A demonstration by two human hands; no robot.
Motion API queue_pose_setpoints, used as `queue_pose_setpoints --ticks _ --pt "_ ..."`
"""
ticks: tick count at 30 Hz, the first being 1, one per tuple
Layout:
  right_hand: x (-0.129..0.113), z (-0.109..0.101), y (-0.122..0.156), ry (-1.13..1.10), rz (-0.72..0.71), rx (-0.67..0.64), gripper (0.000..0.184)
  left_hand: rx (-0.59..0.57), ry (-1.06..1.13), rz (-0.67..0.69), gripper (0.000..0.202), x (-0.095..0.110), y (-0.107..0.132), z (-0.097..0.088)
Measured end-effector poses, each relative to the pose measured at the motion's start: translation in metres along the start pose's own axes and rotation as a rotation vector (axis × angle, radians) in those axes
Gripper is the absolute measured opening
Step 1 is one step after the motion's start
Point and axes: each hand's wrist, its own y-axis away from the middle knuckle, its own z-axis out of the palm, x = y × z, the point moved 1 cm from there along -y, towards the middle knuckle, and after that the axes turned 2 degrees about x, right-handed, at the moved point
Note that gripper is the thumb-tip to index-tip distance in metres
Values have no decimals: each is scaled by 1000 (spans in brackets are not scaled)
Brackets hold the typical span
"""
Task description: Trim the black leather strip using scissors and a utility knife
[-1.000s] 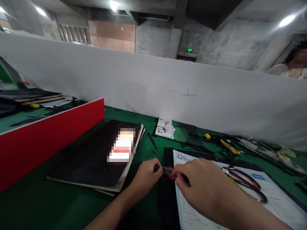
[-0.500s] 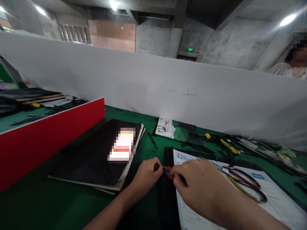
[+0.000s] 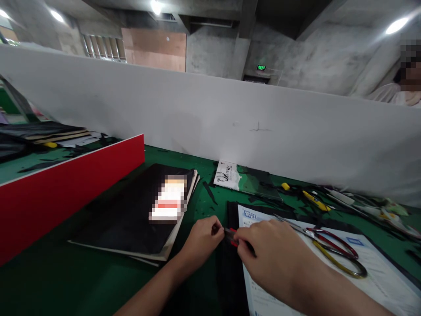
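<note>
My left hand (image 3: 200, 242) and my right hand (image 3: 269, 259) meet over a black strip (image 3: 230, 281) that lies on the green table. Both are closed on a small red and black tool (image 3: 231, 235), likely a utility knife, held between them. The left fingers pinch its left end. My right hand grips its handle, and most of the tool is hidden under those fingers. A white printed sheet (image 3: 368, 276) lies under and beside my right hand.
A stack of black sheets (image 3: 131, 219) lies to the left, beside a red board (image 3: 66, 188). Large scissors (image 3: 335, 256) rest on the printed sheet. Yellow-handled tools (image 3: 314, 199) and scraps lie along the white partition (image 3: 210, 118). Another person sits beyond it at far right.
My right hand has slid slightly left along the tool toward my left hand. The view has shifted a little; nothing else moved.
</note>
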Motion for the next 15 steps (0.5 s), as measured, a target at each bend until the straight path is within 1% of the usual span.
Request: queue_pose_setpoints --ticks 15 --pt "0 -3 1 -33 30 -21 33 5 -10 -18 11 -1 -1 1"
